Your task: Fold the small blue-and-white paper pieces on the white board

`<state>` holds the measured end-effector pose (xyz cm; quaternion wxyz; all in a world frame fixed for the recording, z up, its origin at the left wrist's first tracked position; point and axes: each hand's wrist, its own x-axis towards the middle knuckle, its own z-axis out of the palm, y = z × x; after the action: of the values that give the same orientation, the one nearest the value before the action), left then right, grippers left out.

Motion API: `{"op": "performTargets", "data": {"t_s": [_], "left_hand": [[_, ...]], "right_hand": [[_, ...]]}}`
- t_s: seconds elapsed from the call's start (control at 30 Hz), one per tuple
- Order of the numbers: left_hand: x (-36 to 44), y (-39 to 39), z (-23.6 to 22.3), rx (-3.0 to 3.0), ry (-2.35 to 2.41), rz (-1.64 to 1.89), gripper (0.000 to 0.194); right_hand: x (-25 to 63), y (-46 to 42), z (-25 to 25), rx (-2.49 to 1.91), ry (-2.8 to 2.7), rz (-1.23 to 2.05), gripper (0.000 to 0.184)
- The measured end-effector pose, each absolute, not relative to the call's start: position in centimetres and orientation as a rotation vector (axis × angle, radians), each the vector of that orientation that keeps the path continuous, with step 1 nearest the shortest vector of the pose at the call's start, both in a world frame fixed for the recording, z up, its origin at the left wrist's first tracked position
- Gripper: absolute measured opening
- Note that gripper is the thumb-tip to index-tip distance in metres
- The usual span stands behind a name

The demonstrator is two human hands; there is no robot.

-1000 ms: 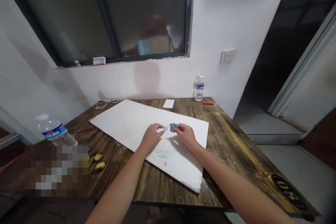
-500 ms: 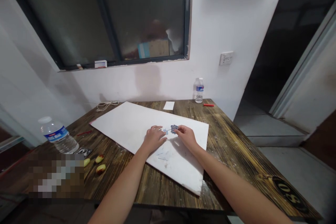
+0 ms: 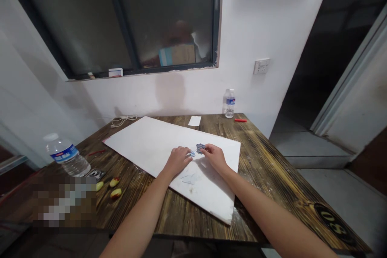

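Foam board (image 3: pixel 151 141) askew on a wooden table (image 3: pixel 260 177), near corner just short of the front edge, a wide strip of bare wood to its right, open white surface between the hands and the board's far edge. Left hand (image 3: pixel 178 162) curled, fingertips against a small blue clip (image 3: pixel 192 154); right hand (image 3: pixel 215 158) bent, fingers touching a clump of blue clips (image 3: pixel 199 148); grip on either one impossible to tell. Both clips on the board, close together between the hands. Along the table's far side, a water bottle (image 3: pixel 229 103), red stick (image 3: pixel 240 120), paper slip (image 3: pixel 194 121) and cord (image 3: pixel 122 120). At left, a second bottle (image 3: pixel 66 157), yellow fruit pieces (image 3: pixel 115 193) and a blurred patch (image 3: pixel 65 201). Beyond, white wall (image 3: pixel 187 92), dark window (image 3: pixel 115 20), socket (image 3: pixel 261 66), and a doorway (image 3: pixel 320 68) at right.
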<state>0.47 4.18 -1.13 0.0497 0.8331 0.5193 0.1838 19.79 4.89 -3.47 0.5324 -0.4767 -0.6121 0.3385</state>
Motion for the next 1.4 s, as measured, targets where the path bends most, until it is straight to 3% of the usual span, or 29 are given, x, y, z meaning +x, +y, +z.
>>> {"op": "performTargets", "data": {"t_s": [0.3, 0.5, 0.6, 1.1, 1.4], "left_hand": [[1.4, 3.8, -1.0, 2.548, 1.68, 0.572, 0.03], [2.4, 3.7, -1.2, 2.632, 1.724, 0.508, 0.015], [2.3, 3.7, -1.3, 2.692, 1.695, 0.499, 0.018], [1.6, 2.7, -0.1, 2.19, 1.528, 1.398, 0.015], [1.7, 2.7, -0.2, 2.768, 1.078, 1.323, 0.012]], "right_hand": [[19.8, 4.9, -3.6, -1.145, -1.468, 0.816, 0.025], [19.8, 4.8, -3.5, -1.154, -1.493, 0.801, 0.024], [19.8, 4.8, -3.6, -1.152, -1.495, 0.806, 0.023], [19.5, 5.1, -3.8, -1.143, -1.444, 0.998, 0.024], [19.3, 4.8, -2.8, -0.942, -1.316, 1.279, 0.029]]}}
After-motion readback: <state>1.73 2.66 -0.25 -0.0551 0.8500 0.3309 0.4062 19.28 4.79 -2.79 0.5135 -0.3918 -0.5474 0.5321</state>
